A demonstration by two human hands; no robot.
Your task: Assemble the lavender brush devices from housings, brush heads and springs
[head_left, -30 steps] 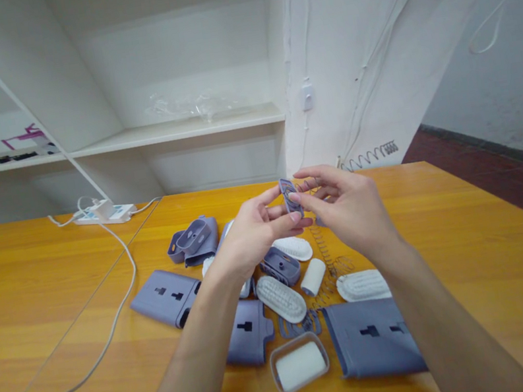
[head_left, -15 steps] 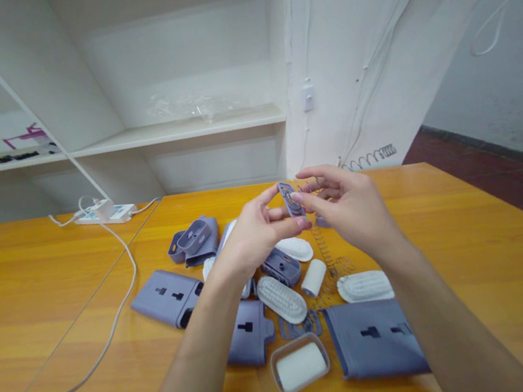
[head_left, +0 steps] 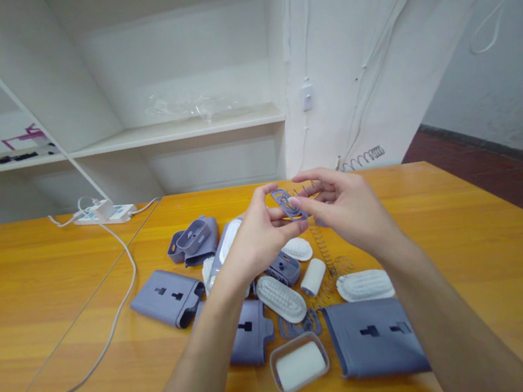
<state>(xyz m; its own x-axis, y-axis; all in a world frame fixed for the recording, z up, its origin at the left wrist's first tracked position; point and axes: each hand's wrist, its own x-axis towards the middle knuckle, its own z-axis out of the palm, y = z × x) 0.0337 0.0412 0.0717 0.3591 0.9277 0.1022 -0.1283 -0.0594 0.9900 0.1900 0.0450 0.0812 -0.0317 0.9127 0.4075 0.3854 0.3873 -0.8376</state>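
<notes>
My left hand [head_left: 256, 231] pinches the edges of a small purple-grey plastic plate [head_left: 280, 199] with openwork rings, held tilted above the table. My right hand [head_left: 351, 208] is closed around a thin metal coil spring [head_left: 369, 156], whose far end sticks out beyond the fingers. The right thumb and a spring end meet the plate's middle; whether they are joined I cannot tell. Below the hands lie loose springs [head_left: 320, 246], white ridged oval pads [head_left: 283, 299], a white cylinder [head_left: 314, 277] and a purple-grey oval housing [head_left: 285, 267].
Purple-grey sleeves [head_left: 165, 297] with black slots lie around, one a larger sleeve [head_left: 378, 354] at the front right. A clear tray [head_left: 276, 375] holds a white block. Oval caps [head_left: 193, 236] sit at the left. A power strip [head_left: 114, 214] and cable [head_left: 132, 291] lie farther left; shelves [head_left: 175, 130] stand behind.
The plate in my left hand has tipped flatter and shifted slightly left. My right hand and the spring have moved slightly left with it.
</notes>
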